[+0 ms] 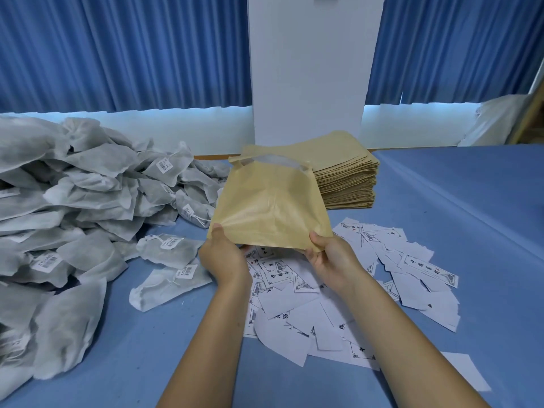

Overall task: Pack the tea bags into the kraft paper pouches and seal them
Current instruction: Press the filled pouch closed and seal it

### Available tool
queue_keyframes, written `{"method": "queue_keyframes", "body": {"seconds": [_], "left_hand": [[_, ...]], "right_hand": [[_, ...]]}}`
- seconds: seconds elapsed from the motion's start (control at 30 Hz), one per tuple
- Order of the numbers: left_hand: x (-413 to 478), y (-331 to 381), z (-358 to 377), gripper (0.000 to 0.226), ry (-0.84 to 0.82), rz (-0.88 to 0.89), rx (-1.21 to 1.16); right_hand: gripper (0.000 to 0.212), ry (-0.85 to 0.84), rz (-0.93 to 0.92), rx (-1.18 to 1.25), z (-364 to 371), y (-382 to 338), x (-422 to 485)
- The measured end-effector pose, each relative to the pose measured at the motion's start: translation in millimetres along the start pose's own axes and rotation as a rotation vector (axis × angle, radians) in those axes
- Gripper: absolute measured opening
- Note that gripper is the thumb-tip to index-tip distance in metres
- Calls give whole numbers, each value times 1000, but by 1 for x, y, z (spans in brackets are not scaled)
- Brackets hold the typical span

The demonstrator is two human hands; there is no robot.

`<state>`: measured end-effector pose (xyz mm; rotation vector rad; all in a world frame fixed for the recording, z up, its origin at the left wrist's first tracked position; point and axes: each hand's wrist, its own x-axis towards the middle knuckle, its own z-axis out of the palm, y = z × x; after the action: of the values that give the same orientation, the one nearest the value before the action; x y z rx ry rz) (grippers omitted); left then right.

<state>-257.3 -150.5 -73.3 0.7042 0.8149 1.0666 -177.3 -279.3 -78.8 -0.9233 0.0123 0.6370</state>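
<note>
A kraft paper pouch (269, 203) is held up over the blue table, its mouth open at the far end with a pale tea bag showing inside. My left hand (225, 254) pinches its near left corner, thumb on top. My right hand (331, 256) pinches the near right corner the same way. A big heap of grey-white tea bags (73, 195) with barcode tags fills the left side. Two loose tea bags (167, 250) lie just left of my left hand. A stack of flat kraft pouches (344, 175) sits behind the held pouch.
Several white printed paper labels (353, 290) are scattered on the blue table (456, 201) under and right of my hands. A white pillar (309, 69) and blue curtains stand behind the table. A white bag (494, 119) lies at the far right.
</note>
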Motion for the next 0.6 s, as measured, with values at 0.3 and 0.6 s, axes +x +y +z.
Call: {"method": "queue_keyframes", "body": {"seconds": [0.3,0.6], "left_hand": [[-3,10,23,14,-128,-123,89],[-81,16,107,3,-553,-125,40]], "right_hand": [[21,40,-197,-70,10,-26,-4],[19,50,-484,129,-25,-96,-36]]}}
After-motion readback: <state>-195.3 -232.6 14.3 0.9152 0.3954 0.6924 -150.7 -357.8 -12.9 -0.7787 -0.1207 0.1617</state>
